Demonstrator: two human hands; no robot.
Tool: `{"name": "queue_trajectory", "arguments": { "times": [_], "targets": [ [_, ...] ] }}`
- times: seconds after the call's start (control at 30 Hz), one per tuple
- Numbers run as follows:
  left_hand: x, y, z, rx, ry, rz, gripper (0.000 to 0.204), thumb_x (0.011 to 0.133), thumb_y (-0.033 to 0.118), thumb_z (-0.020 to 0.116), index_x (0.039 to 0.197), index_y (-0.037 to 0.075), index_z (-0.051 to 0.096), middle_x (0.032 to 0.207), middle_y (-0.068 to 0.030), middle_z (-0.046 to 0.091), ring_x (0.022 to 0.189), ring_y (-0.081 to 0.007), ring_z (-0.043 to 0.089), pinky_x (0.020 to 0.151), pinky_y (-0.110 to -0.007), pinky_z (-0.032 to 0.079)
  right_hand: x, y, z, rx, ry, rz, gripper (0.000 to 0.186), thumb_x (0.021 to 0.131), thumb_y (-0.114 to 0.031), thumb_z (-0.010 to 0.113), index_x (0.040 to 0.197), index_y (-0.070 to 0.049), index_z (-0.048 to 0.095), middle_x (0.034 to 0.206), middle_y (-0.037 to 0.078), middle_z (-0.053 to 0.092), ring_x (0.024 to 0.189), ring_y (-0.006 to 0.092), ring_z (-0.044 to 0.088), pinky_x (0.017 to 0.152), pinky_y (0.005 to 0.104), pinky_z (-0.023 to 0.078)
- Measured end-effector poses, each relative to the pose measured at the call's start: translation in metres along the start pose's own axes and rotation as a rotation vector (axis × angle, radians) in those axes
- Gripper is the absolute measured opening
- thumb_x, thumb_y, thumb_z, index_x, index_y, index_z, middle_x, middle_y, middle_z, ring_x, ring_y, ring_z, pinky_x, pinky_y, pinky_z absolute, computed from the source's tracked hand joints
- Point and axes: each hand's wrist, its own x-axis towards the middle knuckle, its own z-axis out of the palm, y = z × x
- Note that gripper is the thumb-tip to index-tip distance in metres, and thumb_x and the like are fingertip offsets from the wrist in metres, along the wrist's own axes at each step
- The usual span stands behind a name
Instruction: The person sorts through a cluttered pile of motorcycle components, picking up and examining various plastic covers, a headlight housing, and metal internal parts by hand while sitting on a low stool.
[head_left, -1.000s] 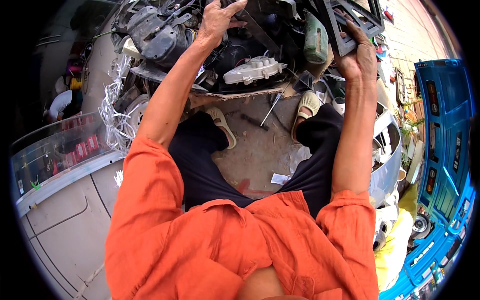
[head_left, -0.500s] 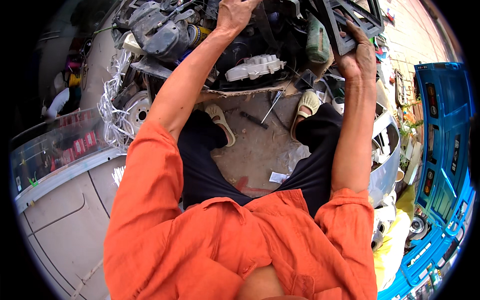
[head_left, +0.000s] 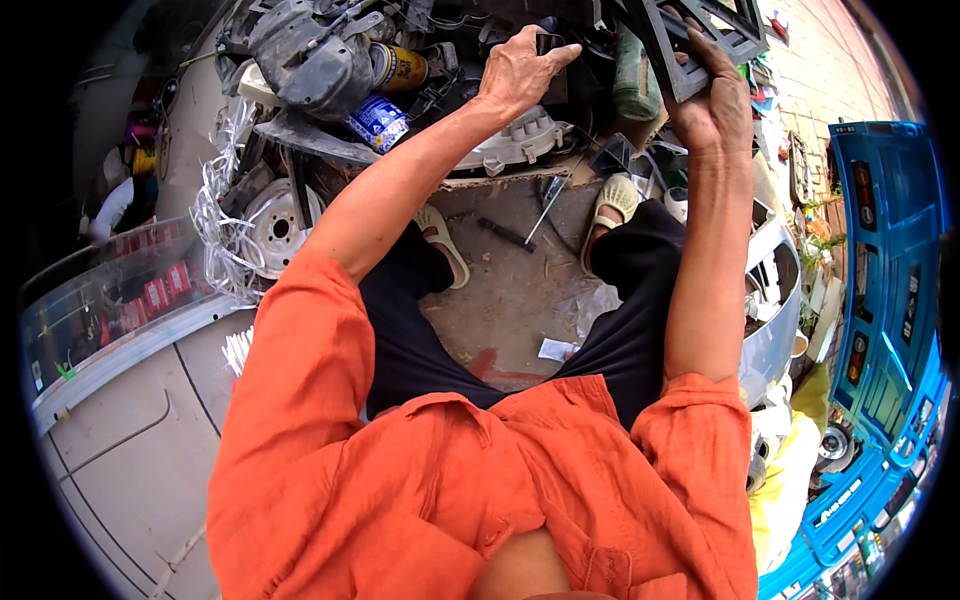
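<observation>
My right hand (head_left: 712,112) is closed around the edge of a black plastic frame (head_left: 672,62) with crossbars, held up at the upper right. Above the heap of old parts, my left hand (head_left: 522,75) has its thumb stretched out to the right, apart from the fingers. Dark parts lie just beyond its fingertips; whether it touches them I cannot tell. Beneath that wrist sits a pale grey ribbed housing (head_left: 515,142), partly covered by my forearm. Between my hands stands a dirty green cylinder (head_left: 636,80).
A large black moulded part (head_left: 312,62), a yellow can (head_left: 398,68) and a blue-and-white can (head_left: 378,122) crowd the heap's left. A wheel rim (head_left: 280,228) lies beside white straps (head_left: 215,215). On the floor is a screwdriver (head_left: 543,208); a blue vehicle (head_left: 890,290) stands far right.
My left hand has moved right and nearer to me, with its thumb now spread, uncovering the two cans. My right hand still holds the black frame, almost unmoved.
</observation>
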Motion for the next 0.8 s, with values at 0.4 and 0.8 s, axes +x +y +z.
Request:
{"name": "queue_trajectory", "arguments": {
  "times": [0.4,0.8],
  "targets": [
    [0.0,0.01,0.016,-0.088,-0.226,-0.029,0.063,0.082,0.047,0.062,0.123,0.003,0.045,0.1,-0.0244,0.061,0.096,-0.0346,0.059,0.085,-0.036,0.046,0.006,0.003,-0.005,-0.005,0.063,0.021,0.025,0.084,0.001,0.058,0.109,0.004,0.059,0.097,0.011,0.065,0.075,0.0148,0.059,0.064,0.0228,0.05],
    [-0.042,-0.002,0.028,-0.082,-0.442,0.241,0.035,0.089,0.018,0.056,0.12,0.004,0.049,0.09,-0.0232,0.063,0.076,-0.0318,0.063,0.07,-0.038,0.048,0.0,0.009,0.015,0.008,-0.001,0.045,0.026,0.084,0.003,0.058,0.109,0.007,0.056,0.1,0.012,0.063,0.072,0.0144,0.055,0.065,0.023,0.049]
  ]
}}
